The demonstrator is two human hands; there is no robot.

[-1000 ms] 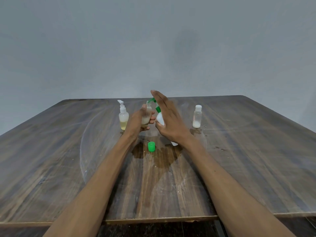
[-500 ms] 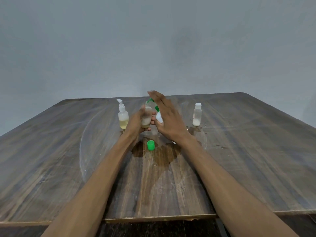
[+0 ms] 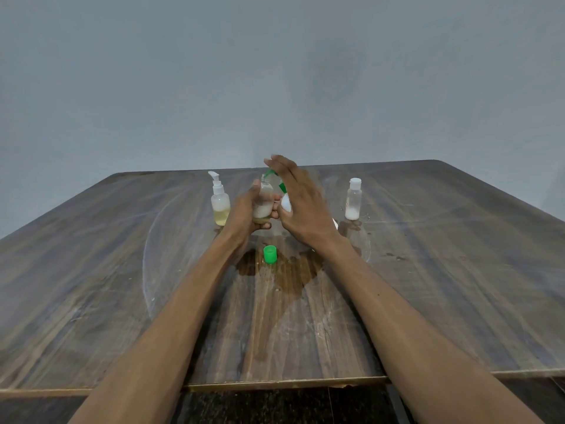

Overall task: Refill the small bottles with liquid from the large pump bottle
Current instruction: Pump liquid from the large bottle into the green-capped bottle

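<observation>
My left hand (image 3: 244, 214) grips a small clear open bottle (image 3: 265, 198), partly filled with whitish liquid. Right beside it stands the large white pump bottle (image 3: 286, 202) with a green pump head (image 3: 270, 172); most of it is hidden behind my right hand (image 3: 301, 205). That hand lies flat over the pump, fingers stretched out, and the green spout sits above the small bottle's mouth. A green cap (image 3: 270, 254) lies on the table in front of my hands. A small capped bottle (image 3: 353, 199) with a little white liquid stands to the right.
A small pump bottle (image 3: 220, 199) with yellowish liquid stands just left of my left hand. The wooden table (image 3: 443, 286) has a wet dark patch (image 3: 290, 270) under the green cap and white smears around it. A plain grey wall rises behind.
Both hands and the bottles hold nearly the same place. My right hand stays over the green pump head, shifting only slightly.
</observation>
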